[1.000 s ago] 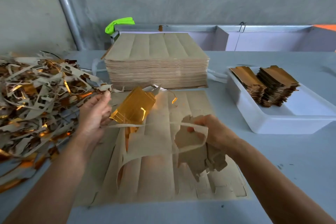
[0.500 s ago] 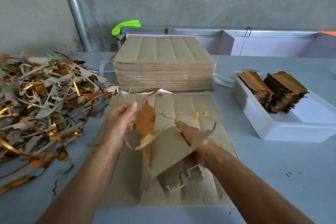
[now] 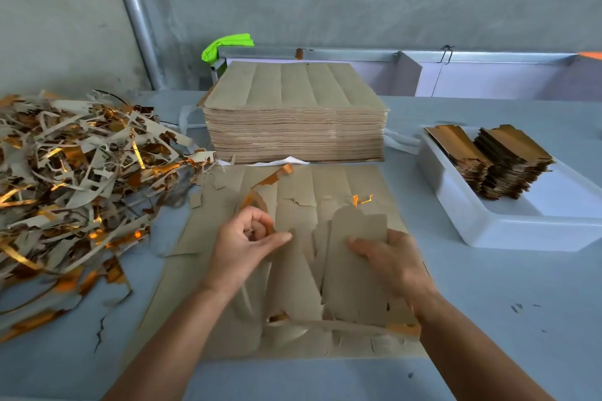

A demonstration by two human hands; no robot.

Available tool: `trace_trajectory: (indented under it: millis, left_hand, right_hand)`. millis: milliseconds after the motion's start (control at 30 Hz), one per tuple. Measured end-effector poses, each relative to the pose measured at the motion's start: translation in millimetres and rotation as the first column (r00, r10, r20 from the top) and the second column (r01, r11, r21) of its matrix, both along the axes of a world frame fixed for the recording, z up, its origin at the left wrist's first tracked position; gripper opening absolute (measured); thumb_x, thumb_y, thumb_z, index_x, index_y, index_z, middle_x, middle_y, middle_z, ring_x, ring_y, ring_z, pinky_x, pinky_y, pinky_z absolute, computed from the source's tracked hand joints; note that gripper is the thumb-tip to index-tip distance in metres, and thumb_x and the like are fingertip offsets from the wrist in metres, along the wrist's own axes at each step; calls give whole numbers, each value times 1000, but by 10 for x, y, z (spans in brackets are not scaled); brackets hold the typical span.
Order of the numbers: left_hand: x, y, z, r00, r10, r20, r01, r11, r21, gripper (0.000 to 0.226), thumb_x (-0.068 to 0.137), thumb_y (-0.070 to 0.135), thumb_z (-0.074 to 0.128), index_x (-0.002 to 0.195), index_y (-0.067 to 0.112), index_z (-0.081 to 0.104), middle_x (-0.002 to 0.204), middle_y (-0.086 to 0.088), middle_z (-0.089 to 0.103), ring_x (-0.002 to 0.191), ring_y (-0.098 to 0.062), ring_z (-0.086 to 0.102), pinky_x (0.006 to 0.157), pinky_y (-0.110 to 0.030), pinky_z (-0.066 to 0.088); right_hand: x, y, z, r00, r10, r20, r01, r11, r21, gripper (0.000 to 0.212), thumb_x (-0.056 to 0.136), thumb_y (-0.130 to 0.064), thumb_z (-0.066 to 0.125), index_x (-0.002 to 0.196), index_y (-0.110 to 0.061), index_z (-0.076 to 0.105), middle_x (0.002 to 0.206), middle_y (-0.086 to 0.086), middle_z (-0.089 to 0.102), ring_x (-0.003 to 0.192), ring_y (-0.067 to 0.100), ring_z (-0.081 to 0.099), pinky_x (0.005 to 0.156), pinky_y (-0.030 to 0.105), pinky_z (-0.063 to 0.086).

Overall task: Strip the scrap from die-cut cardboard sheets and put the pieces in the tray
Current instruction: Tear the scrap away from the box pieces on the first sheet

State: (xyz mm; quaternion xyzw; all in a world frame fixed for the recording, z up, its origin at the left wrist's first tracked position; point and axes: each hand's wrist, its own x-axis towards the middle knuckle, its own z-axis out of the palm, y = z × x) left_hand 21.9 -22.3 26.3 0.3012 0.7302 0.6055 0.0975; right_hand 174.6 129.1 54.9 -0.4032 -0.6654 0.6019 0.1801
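Note:
A brown die-cut cardboard sheet (image 3: 365, 182) lies flat on the table in front of me, partly torn, with gold foil showing at its cuts. My left hand (image 3: 244, 244) pinches a thin scrap strip (image 3: 264, 185) that curls up from the sheet. My right hand (image 3: 387, 257) grips a stack of cut pieces (image 3: 358, 228), brown side up, over the sheet's middle. A white tray (image 3: 482, 225) at the right holds two piles of finished gold-faced pieces (image 3: 508, 159).
A tall stack of uncut sheets (image 3: 293, 114) stands behind the working sheet. A big heap of scrap strips (image 3: 75, 192) covers the table's left side. A grey wall, a metal pipe and a green cloth (image 3: 224, 44) are at the back.
The lifted, gold-faced piece and loose scrap have come down flat onto the sheet. My hands have moved lower and closer together, and the view has shifted slightly left.

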Motion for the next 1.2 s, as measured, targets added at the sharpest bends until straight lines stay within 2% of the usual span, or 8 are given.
trace_trajectory:
  millis: [167,300,500,633,800,967,1133,1200]
  left_hand:
    - [196,169,-64,974,221,-54,-218,974,62,54,64,24,86,107,16,54,88,-5,54,77,-14,50,66,-15,43]
    - [383,325,-132,958,170,-232,-191,979,-71,72,56,36,87,117,25,49,104,7,47,92,-5,46,76,-14,34]
    - [554,369,-381,942,11,-336,-81,978,-195,59,67,14,77,120,18,52,113,8,39,103,-10,47,80,2,26]
    - [540,349,-431,959,-28,-281,-24,983,-182,58,68,14,78,118,24,51,112,7,42,102,-7,47,83,-6,35]
    - [520,306,-406,977,43,-208,-69,990,-121,42,69,22,82,99,31,54,78,6,49,74,-10,50,65,-14,39]
    - [322,184,-315,939,162,-303,-252,925,-284,33,76,10,76,106,10,63,58,6,43,53,-9,41,54,-22,32]
    - [169,-7,75,906,314,-283,-312,949,53,26,78,-7,68,91,15,62,57,4,53,50,-4,48,53,-9,39]
    - [108,-46,226,914,331,-236,-295,939,174,25,79,-5,68,92,15,61,60,0,56,52,-4,49,56,-11,43]
  right_hand:
    - [129,-133,-95,974,-146,-175,141,989,-42,13,84,-17,68,74,-22,63,69,-4,67,62,10,63,38,14,44]
    - [161,-194,-138,958,-177,-224,174,984,-35,11,86,-22,67,75,-23,63,75,-1,69,71,17,65,50,24,49]
    - [305,-155,-202,884,-360,-300,351,932,-84,12,87,-19,65,79,-11,68,77,10,72,74,28,67,69,41,57]
    - [469,60,-156,769,-520,-373,517,848,-117,10,88,-19,65,82,-12,66,77,1,70,71,16,65,63,30,53]
    - [674,375,81,660,-562,-498,647,763,-4,10,90,-20,59,84,-16,66,75,-11,66,59,-2,61,48,13,48]
    - [575,429,125,872,-360,-333,443,870,218,34,90,-9,56,121,-20,49,99,-2,58,84,14,58,56,25,45]
    - [309,253,67,981,-98,-169,168,862,478,75,87,2,58,146,-30,24,93,-9,51,86,17,50,76,31,44]
    - [198,182,67,998,-27,-52,53,797,601,71,86,6,54,144,-27,32,92,-7,58,79,13,47,74,24,37]
